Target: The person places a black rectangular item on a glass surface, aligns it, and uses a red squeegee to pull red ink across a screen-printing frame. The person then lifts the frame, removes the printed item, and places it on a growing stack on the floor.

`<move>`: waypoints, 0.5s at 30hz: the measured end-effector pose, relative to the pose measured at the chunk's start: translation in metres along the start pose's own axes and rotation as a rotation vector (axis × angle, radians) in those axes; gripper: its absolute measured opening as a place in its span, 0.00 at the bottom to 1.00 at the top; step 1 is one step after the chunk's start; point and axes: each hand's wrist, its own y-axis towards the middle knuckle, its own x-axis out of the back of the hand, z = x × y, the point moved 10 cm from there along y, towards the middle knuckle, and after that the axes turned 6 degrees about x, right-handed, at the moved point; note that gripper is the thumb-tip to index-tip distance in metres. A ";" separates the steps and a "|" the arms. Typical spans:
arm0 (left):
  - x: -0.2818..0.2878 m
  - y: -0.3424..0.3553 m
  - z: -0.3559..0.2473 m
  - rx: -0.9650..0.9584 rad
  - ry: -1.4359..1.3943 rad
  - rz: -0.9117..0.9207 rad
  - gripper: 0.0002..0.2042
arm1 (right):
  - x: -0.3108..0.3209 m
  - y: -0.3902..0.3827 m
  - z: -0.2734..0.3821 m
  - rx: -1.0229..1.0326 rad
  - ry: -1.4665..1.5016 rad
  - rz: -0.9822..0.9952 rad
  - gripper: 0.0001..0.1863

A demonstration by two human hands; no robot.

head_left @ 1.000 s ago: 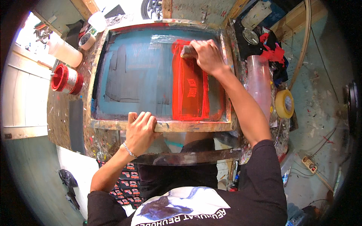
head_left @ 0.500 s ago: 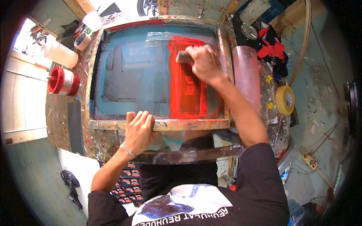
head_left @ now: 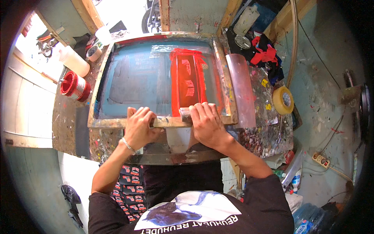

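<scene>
Hands: right grip clamped on squeegee; left grip clasps screen frame; red ink inside.

A paint-spattered worktop stands against a far wall of wooden posts. Daylight comes in at the far left. The right wall is pale green and stained.
</scene>
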 end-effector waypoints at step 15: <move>-0.055 0.035 -0.036 -0.026 0.054 -0.223 0.31 | 0.175 0.163 -0.090 -0.293 0.048 -0.049 0.36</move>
